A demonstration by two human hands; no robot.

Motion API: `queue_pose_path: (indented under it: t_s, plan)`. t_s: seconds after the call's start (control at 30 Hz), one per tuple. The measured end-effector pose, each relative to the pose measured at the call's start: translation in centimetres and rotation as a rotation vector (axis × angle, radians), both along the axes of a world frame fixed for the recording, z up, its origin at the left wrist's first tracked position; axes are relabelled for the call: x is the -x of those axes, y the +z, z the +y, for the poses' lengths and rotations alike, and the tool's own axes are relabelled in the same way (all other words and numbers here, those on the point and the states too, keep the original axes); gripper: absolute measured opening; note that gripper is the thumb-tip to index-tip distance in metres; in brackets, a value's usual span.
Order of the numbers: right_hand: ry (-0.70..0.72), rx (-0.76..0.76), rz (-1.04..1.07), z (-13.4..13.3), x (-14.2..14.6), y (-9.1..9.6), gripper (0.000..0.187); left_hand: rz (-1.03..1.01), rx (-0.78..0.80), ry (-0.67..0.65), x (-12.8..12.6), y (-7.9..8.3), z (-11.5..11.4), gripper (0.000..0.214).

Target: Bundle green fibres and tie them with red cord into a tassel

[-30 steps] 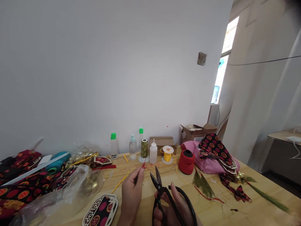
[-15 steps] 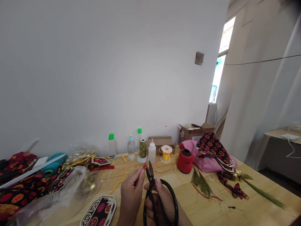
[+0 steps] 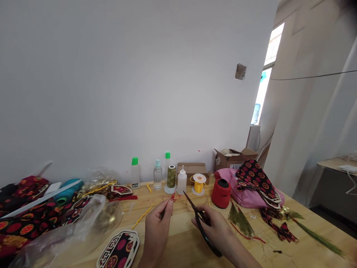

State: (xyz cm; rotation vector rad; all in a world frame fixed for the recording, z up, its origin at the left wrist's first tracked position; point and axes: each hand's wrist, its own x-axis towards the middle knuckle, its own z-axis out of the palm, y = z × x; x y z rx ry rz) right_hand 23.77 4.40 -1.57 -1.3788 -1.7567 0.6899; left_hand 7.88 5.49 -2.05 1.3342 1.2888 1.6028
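Observation:
My left hand [image 3: 157, 225] is closed in a pinch on a small piece of knotted red cord [image 3: 173, 197], whose loose end stands up above the fingertips. In my right hand [image 3: 216, 225] are black-handled scissors [image 3: 203, 232], their blades pointing up and left, apart from the cord. Left of my left hand lies a flat ornament [image 3: 118, 250] with a pale cut-out border and dark patterned cloth, a yellow cord [image 3: 142, 216] running from its top.
Bottles, including a white squeeze bottle [image 3: 182, 181], stand along the wall beside a green thread spool [image 3: 171, 176], a yellow cord spool [image 3: 198, 184] and a red thread cone [image 3: 221, 194]. Green tassels [image 3: 240, 219] and pink cloth [image 3: 242, 193] lie right. Plastic bags [image 3: 64, 238] and patterned fabric fill the left.
The scissors have moved right and down, away from the red cord, and their blades have swung to point left. My left hand stays pinched on the cord. The view has shifted slightly.

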Motion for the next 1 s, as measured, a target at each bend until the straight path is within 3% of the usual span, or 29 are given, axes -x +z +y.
queue_pose_path:
  t_s: [0.13,0.23,0.3,0.47,0.63,1.0]
  plan:
    - [0.024,-0.094,-0.438,0.4,-2.5,0.5,0.029,-0.164,0.087,-0.108,-0.4,0.0,0.2,0.040]
    - [0.085,-0.137,-0.603,0.2,-2.9,1.7,0.019,-0.201,0.128,-0.199,-0.7,0.2,0.0,0.038]
    - [0.127,-0.227,-0.550,0.4,-2.7,2.6,0.010,-0.186,0.136,-0.244,-0.9,0.4,-0.3,0.035]
    - [0.275,-0.538,-0.231,2.3,-2.0,4.2,0.012,-0.025,0.152,-0.258,-1.1,0.4,-0.6,0.030]
    - [0.428,-0.735,-0.405,3.8,-1.3,4.4,0.013,0.119,0.110,-0.260,-1.2,0.2,-0.6,0.025]
    - [0.446,-0.960,-0.675,4.8,-0.6,3.5,0.020,0.302,0.127,-0.244,-1.3,-0.3,-0.4,0.031]
